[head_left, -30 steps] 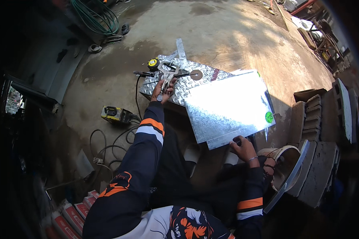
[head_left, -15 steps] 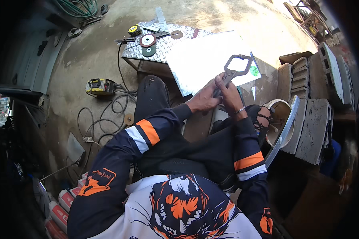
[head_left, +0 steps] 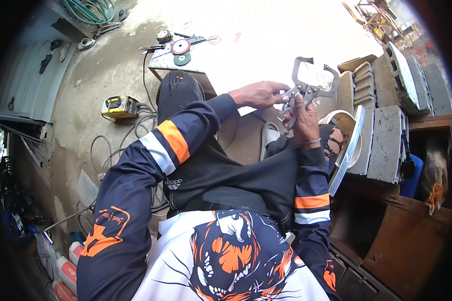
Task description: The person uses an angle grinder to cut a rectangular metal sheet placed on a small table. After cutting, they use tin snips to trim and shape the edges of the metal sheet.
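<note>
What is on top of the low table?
At its left end: a tape measure, a red disc and a green disc, among others. Glare hides the table's right part and anything there.

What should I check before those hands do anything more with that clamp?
1. Clamp supported: ok, the right hand grips its handles.
2. Clamp's tips apart: ok, a clear gap shows between them.
3. Left hand gripping firmly: cannot tell; its fingers are at the clamp near the pivot.
4. Hands gloved: not ok, both are bare.
5. Cables tidy: not ok, they lie in loose loops on the floor by the yellow-and-black machine.
6. Worktop fully visible: not ok, glare washes out much of it.
</note>
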A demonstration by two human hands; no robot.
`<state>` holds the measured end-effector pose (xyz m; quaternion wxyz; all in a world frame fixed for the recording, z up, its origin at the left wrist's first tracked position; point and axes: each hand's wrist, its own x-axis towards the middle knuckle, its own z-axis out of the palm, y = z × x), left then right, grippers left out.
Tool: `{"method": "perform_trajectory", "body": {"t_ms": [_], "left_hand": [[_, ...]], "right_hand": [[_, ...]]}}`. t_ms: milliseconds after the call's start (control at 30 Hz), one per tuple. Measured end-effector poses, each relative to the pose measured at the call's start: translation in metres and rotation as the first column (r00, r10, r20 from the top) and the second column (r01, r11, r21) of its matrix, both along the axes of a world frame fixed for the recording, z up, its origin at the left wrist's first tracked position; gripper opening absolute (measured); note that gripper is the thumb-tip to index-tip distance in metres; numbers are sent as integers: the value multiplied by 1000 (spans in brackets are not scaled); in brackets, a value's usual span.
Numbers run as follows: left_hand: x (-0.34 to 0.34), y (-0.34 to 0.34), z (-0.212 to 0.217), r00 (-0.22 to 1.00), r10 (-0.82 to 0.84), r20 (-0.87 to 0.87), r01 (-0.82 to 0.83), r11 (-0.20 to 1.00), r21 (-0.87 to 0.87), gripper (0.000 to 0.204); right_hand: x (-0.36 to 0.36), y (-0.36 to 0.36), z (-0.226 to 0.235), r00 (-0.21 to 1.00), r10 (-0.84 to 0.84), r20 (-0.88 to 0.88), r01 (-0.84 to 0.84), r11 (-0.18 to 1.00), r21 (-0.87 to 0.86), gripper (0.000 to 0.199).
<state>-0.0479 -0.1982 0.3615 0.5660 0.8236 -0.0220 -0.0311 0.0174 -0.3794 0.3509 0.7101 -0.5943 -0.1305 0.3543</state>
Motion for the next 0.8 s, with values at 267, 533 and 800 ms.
{"method": "perform_trajectory", "body": {"t_ms": [267,533,800], "left_hand": [[-1,-20,5,996,81,47,-34,784,-620,42],[-4,-9,-55,979,166,-122,-206,792,-575,42],[-10,116,-100,779,573,-255,-335,723,604,45]], "right_hand": [[7,3,42,997,-37,72,22,981,195,34],[-4,25,-12,994,61,-92,-63,998,-14,40],[9,-6,-69,974,227,5,-201,870,-450,30]]}}
